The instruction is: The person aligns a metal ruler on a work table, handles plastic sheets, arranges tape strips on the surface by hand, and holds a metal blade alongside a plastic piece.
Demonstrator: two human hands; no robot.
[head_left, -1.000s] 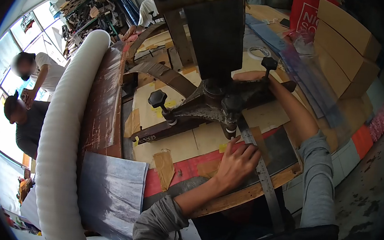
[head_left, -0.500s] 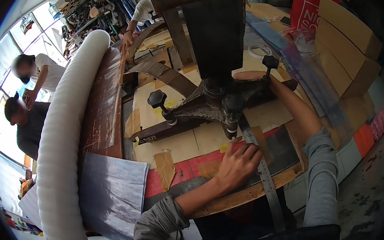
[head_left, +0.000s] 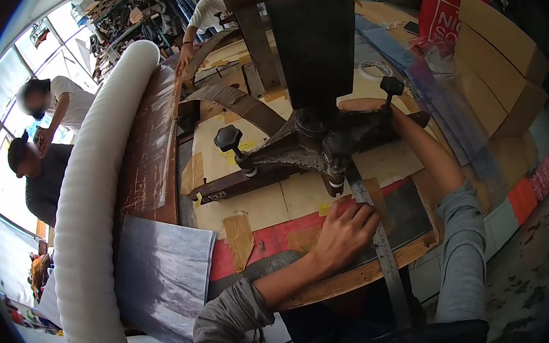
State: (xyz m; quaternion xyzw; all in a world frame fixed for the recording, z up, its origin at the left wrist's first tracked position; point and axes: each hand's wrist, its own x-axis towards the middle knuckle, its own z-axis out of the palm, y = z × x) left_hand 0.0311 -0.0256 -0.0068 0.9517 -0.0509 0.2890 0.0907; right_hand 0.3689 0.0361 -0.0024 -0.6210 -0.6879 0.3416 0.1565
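Note:
My left hand (head_left: 346, 235) rests on the layered board with its fingers curled and pressed together over the edge of a steel ruler (head_left: 385, 263). The ruler runs from under the dark metal press head (head_left: 316, 142) toward my body. My right hand (head_left: 362, 105) reaches around the far side of the press head; the casting hides most of it, and its fingers do not show. Under the press lies a pale wooden board (head_left: 272, 197), with a red strip (head_left: 268, 248) and brown tape patches (head_left: 239, 239) along the near side.
A long white foam roll (head_left: 93, 188) and a blue-grey sheet (head_left: 164, 273) lie to the left. A cardboard box (head_left: 499, 67) and a tape roll (head_left: 375, 70) are at right. Black knobs (head_left: 228, 139) stick up from the press. Other people (head_left: 46, 171) are at left; another's hand (head_left: 185, 58) is beyond.
The whole view has shifted slightly. My left hand keeps its curled grip at the ruler, and my right arm stays behind the press head.

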